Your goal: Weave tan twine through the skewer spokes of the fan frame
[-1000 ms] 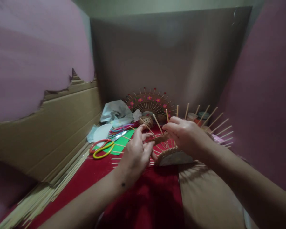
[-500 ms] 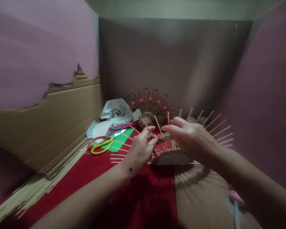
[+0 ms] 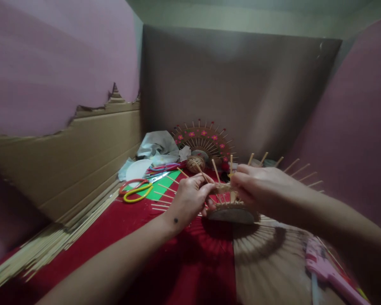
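Note:
A half-round cardboard base [image 3: 231,214] with wooden sticks [image 3: 216,170] fanning out of it stands on a red cloth [image 3: 139,228]. My left hand [image 3: 190,199] is closed, its fingertips pinching brown twine [image 3: 224,187] among the sticks on the left side. On the right, my right hand [image 3: 263,188] is also closed, pinching the same twine strand between the sticks. Both hands hover just above the base, nearly touching each other.
A finished fan ornament with pink flowers [image 3: 203,142] leans on the back cardboard wall. A twine ball [image 3: 195,163], scissors [image 3: 136,190], green paper [image 3: 161,188], white tissue [image 3: 157,148] lie at the back left. A pile of long sticks [image 3: 51,245] lies left. A pink tool [image 3: 328,271] lies at the bottom right.
The view has shifted, so the scene sits lower and further right. Both hands have stayed on the twine, moving slightly lower among the sticks. The pink tool has come into view.

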`<state>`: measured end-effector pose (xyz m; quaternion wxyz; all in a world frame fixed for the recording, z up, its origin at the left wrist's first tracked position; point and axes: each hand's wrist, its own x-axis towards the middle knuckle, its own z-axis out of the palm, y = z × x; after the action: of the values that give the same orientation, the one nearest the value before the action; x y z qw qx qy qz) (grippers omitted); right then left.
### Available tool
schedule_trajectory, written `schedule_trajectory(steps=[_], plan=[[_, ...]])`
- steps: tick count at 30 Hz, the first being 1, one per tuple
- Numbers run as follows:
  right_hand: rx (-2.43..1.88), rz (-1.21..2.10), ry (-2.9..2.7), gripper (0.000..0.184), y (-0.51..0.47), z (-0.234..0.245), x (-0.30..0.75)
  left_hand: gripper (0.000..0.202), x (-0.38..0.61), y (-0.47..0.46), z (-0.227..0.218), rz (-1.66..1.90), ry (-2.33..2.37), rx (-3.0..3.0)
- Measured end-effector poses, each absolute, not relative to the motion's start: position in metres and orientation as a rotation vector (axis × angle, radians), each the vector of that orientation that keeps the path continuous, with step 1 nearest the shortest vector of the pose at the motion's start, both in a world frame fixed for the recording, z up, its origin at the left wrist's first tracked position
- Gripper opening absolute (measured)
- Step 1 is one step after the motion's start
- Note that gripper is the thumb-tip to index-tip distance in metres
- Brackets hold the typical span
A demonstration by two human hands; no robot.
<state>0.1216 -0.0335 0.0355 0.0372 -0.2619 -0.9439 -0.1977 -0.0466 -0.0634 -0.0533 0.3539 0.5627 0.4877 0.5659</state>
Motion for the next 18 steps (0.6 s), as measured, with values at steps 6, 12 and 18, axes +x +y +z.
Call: schedule_trajectory(steps=[6, 12, 18], plan=[[-0.578, -0.324, -2.828, 0.021, -0.036, 0.053, 0.127, 0.010, -0.049, -0.063, -0.053, 1.465, 1.250, 1.403], [-0.421, -0.597, -2.552, 0.026, -0.043, 0.066, 0.112, 0.008, -0.049, -0.065, -0.054, 1.438, 1.249, 1.442], [-0.352, -0.955, -2.518, 0.026, -0.051, 0.073, 0.082, 0.010, -0.047, -0.066, -0.057, 1.462, 1.214, 1.467]])
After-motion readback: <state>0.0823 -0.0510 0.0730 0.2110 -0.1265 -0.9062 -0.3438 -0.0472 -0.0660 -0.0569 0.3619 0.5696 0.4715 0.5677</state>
